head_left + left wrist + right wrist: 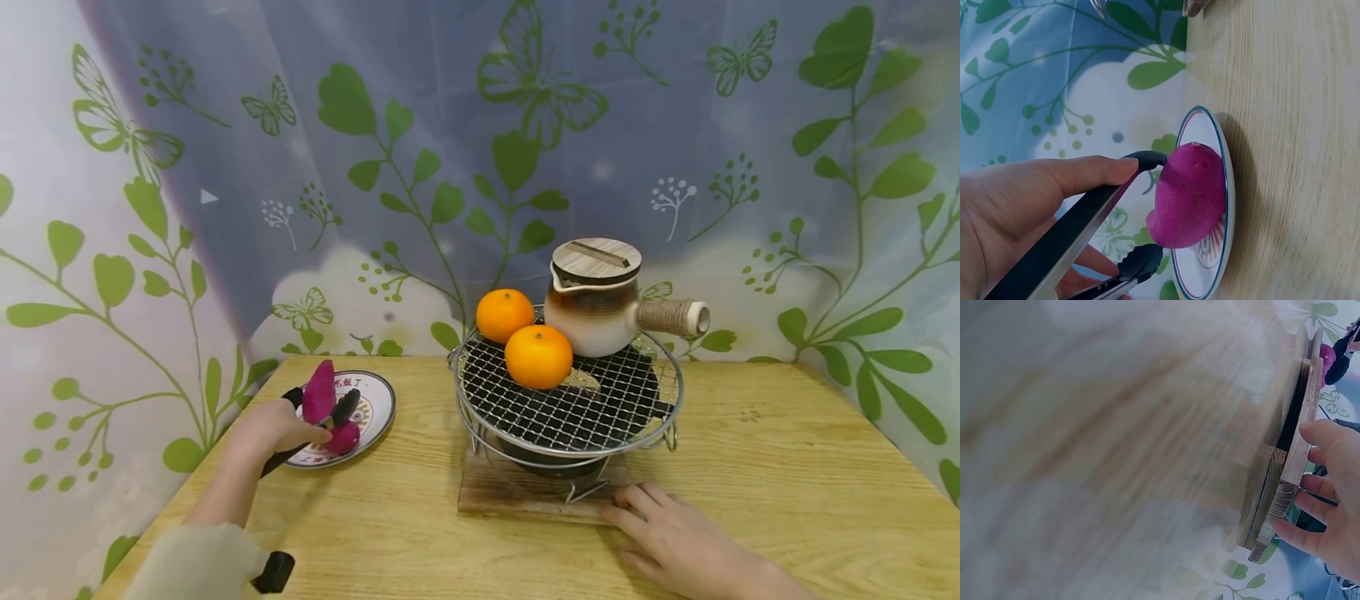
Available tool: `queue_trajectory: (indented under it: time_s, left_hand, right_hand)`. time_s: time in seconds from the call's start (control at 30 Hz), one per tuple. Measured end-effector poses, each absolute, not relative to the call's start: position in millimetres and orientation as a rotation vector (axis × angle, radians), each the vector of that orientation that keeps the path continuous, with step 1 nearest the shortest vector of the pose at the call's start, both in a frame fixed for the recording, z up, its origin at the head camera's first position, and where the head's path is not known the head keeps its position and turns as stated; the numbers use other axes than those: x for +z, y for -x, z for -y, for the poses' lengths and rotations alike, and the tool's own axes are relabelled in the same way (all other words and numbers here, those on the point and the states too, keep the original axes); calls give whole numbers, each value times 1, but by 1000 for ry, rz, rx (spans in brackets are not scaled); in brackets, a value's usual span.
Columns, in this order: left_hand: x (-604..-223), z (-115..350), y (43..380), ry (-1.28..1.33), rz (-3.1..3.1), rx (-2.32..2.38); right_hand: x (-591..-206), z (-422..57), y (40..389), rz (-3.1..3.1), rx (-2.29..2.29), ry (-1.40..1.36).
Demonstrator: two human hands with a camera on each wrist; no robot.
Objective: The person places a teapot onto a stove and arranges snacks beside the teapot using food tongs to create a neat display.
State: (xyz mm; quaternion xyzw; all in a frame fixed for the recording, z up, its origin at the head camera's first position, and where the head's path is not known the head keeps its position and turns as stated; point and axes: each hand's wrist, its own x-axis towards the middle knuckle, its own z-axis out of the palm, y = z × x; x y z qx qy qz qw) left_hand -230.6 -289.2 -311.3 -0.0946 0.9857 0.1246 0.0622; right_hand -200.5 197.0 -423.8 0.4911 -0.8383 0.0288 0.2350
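Observation:
My left hand (277,429) grips black tongs (1063,234) over a white plate (381,408) at the left. Two magenta sweet potatoes are there, one upright (320,393) and one lower (343,438). The left wrist view shows a sweet potato (1190,197) between the spread tong heads; the upper head meets it, and whether the lower one touches cannot be told. My right hand (675,533) rests with its fingertips against the right front corner of a wooden base (517,500), also seen edge-on in the right wrist view (1297,453).
On the base stands a round grill with a wire mesh (495,400). It carries two oranges, one in front (538,357) and one behind (505,315), and a brown-and-white teapot (596,321) whose rope-wrapped handle points right. A patterned curtain (420,167) hangs behind the wooden table (787,450).

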Motion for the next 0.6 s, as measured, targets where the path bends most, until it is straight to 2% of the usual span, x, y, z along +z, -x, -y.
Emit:
queue_trajectory:
  time_s: [0.6]
  left_hand:
    - [-324, 281, 241, 357, -3021, 318]
  right_hand:
    - [-424, -197, 199, 2306, 64, -1332]
